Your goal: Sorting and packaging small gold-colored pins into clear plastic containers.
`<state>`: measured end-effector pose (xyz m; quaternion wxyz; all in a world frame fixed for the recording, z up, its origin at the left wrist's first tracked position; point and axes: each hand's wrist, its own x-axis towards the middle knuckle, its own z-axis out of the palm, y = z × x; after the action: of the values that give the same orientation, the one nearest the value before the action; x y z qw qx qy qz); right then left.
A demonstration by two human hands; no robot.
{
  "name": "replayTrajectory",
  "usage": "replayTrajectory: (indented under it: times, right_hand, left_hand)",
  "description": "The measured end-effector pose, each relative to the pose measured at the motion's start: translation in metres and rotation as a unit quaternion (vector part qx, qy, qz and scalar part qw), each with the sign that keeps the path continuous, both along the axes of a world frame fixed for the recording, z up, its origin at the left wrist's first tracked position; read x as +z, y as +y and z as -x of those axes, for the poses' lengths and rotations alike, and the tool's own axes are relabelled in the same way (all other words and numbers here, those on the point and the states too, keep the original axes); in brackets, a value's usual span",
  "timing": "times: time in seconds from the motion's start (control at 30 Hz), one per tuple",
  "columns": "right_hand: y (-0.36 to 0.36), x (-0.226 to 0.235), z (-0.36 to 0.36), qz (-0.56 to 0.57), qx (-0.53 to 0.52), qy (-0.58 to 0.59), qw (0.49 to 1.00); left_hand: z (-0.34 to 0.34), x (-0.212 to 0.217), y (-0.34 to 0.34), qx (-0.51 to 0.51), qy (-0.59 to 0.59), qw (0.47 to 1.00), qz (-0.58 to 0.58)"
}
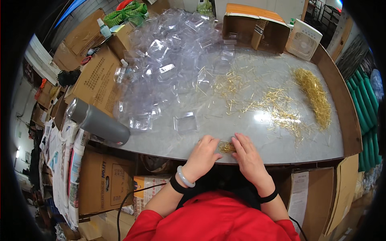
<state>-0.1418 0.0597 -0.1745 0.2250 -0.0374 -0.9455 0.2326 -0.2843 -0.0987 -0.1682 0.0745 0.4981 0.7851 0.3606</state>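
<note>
At the table's near edge, a small bunch of gold wire hooks [227, 147] sits between my hands. My left hand [204, 154] closes on the bunch from the left, fingers bent and thumb against it. From the right, my right hand [248, 156] presses on it with fingers together; its thumb is mostly hidden. Farther right lie loose gold hooks [283, 114], spread in a thin layer. A long, dense heap of gold hooks [313, 98] rests beyond them. One clear plastic box [185, 121] lies just beyond my left hand.
A large pile of clear plastic boxes [169, 60] covers the far left of the grey table [237, 128]. A grey bottle [96, 120] leans at the left edge. At the back stand an open cardboard box [241, 30] and a white fan [304, 39]. A cardboard wall [341, 92] borders the right.
</note>
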Motion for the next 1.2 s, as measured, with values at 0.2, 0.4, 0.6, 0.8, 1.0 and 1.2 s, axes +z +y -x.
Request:
replayTrajectory:
  times: [0.2, 0.4, 0.6, 0.8, 1.0, 1.2]
  right_hand:
    - [-0.006, -0.006, 0.001, 0.044, -0.032, -0.006, 0.999]
    - [0.005, -0.007, 0.003, 0.045, 0.01, -0.004, 0.999]
    - [0.012, -0.009, -0.002, -0.016, 0.016, -0.024, 0.999]
    - [0.01, 0.003, -0.001, 0.019, 0.024, -0.003, 1.0]
    - [0.011, 0.004, -0.001, -0.04, 0.023, 0.001, 0.999]
    - [0.007, -0.002, -0.002, -0.055, -0.006, 0.017, 0.998]
  left_hand:
    - [0.0, -0.003, 0.023, -0.061, -0.017, 0.998, -0.012]
    - [-0.003, 0.002, 0.028, -0.066, -0.093, 0.993, 0.02]
    - [-0.007, 0.0, 0.026, -0.077, -0.06, 0.995, -0.005]
    - [-0.005, -0.011, 0.023, -0.061, -0.018, 0.998, -0.015]
    - [-0.01, -0.003, 0.01, -0.021, -0.125, 0.991, -0.049]
    - [-0.007, -0.009, 0.001, 0.027, -0.023, 0.999, -0.036]
